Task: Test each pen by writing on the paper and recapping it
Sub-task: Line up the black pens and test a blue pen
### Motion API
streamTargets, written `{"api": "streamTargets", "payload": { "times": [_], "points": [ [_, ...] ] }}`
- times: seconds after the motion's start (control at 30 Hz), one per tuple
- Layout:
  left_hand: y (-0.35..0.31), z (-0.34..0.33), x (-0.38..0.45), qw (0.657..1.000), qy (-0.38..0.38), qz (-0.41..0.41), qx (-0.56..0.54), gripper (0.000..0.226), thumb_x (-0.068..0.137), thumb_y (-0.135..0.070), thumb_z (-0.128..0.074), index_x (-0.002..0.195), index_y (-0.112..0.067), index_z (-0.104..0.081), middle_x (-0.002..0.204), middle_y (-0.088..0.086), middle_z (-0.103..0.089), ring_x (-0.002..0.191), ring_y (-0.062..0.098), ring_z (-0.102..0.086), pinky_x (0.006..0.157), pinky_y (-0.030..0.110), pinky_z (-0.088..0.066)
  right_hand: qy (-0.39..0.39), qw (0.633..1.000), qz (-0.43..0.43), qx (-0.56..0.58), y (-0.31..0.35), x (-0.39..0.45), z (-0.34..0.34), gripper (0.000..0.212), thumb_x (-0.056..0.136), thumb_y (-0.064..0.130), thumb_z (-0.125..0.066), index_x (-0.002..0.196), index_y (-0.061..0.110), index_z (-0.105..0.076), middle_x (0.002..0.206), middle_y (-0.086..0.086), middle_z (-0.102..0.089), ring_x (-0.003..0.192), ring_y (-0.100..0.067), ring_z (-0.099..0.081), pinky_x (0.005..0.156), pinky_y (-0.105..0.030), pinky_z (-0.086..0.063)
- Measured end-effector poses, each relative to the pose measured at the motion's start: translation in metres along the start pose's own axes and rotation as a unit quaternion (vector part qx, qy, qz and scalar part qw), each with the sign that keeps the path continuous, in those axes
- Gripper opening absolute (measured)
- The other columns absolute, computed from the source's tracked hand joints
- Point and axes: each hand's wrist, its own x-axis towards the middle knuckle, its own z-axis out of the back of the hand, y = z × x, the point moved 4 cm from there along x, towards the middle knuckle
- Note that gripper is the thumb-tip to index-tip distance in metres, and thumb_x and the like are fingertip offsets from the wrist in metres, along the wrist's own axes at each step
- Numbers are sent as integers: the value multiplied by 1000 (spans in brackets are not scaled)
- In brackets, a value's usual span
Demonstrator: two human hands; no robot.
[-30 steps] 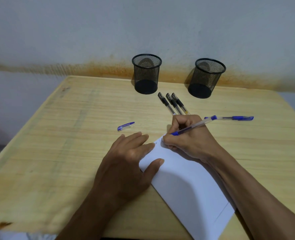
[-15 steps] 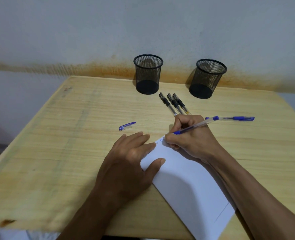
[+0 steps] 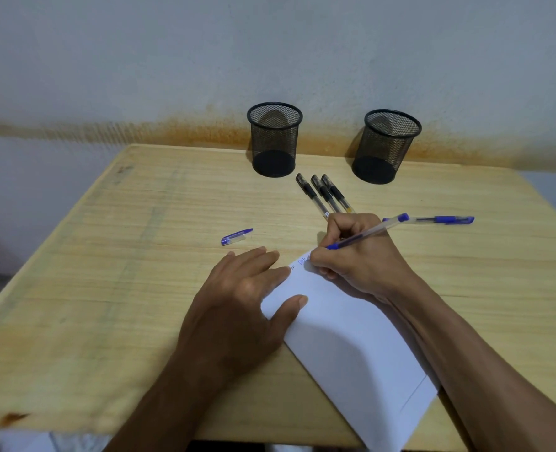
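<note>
Right hand [image 3: 358,256] pinching an uncapped blue pen [image 3: 364,232] between thumb and forefingers, tip down on the far corner of the white paper [image 3: 351,347], barrel slanting up and to the right over the knuckles. Faint blue scribbles [image 3: 302,260] just left of the tip, too small to read. Left hand [image 3: 237,308] flat, fingers spread slightly, pressing on the paper's left edge, thumb lying on the sheet, fingertips reaching past the corner onto the wooden surface [image 3: 107,288]. Paper angled, running from the centre toward the near right edge, partly under the right forearm.

Loose blue cap [image 3: 236,236] on the surface, left of both hands and apart from them. Second blue pen [image 3: 439,219], capped, lying crosswise just beyond the right hand, its near end hidden behind the held pen. Three black pens [image 3: 324,194] side by side, caps on, pointing away toward the wall, lower ends hidden behind the right hand. Two black mesh pen holders [image 3: 274,140] upright at the back of the surface, one left, one right [image 3: 386,146], well apart, the black pens lying between and in front of them.
</note>
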Motion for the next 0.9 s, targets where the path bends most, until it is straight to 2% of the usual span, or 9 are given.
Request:
{"api": "streamTargets", "payload": {
  "times": [0.13, 0.23, 0.4, 0.57, 0.7, 0.8, 0.9],
  "points": [
    [0, 0, -1, 1000, 0, 3, -3, 42, 84, -47, -68, 108, -13, -74, 121, 7, -70, 119, 24, -62, 96, 51, -48, -3, 1000, -2, 25, 0, 0, -1, 26, 70, -27, -64, 60, -9, -48, 50, -28, -51, 40, -25, -45, 44, -29, -39],
    [1, 0, -1, 1000, -1, 4, -2, 42, 84, -47, -69, 108, -13, -74, 121, 7, -70, 119, 24, -62, 96, 50, -48, -1, 1000, -2, 17, 2, -1, -1, 23, 71, -27, -64, 62, -15, -46, 51, -37, -48, 43, -27, -45, 43, -30, -37],
    [1, -1, -2, 1000, -22, -7, -5, 41, 83, -45, -70, 107, -12, -75, 120, 8, -70, 118, 24, -62, 95, 51, -48, -14, 1000, -5, 3, 4, -2, -1, 19, 72, -27, -63, 65, -19, -47, 53, -40, -48, 41, -27, -45, 40, -29, -38],
    [1, 0, -3, 999, -33, -9, -4, 41, 83, -45, -71, 107, -12, -75, 119, 8, -70, 117, 24, -63, 94, 50, -49, -25, 999, -2, -36, 3, -2, 1, 20, 74, -22, -66, 66, -16, -48, 54, -39, -50, 41, -29, -49, 41, -30, -43],
    [0, -1, -3, 1000, -2, 14, -4, 43, 83, -48, -68, 109, -15, -75, 121, 5, -70, 119, 20, -61, 98, 47, -48, -34, 997, -3, -62, -1, -1, 3, 21, 76, -14, -68, 66, -10, -50, 55, -33, -56, 42, -28, -55, 46, -33, -49],
    [-1, 3, 0, 999, 29, 43, -5, 42, 82, -53, -64, 108, -22, -74, 120, -2, -70, 119, 14, -60, 98, 42, -48, -43, 998, -26, -22, -2, -1, 7, 17, 79, -15, -66, 71, -13, -51, 60, -37, -56, 44, -27, -55, 45, -31, -48],
    [0, 14, 5, 998, -15, 60, -23, 25, 83, -40, -68, 100, -22, -74, 106, -8, -72, 106, 15, -62, 88, 40, -51, -62, 996, -47, 53, 0, -4, 14, 12, 83, -15, -66, 78, -11, -55, 61, -32, -56, 48, -25, -55, 46, -30, -49]
  ]
}}
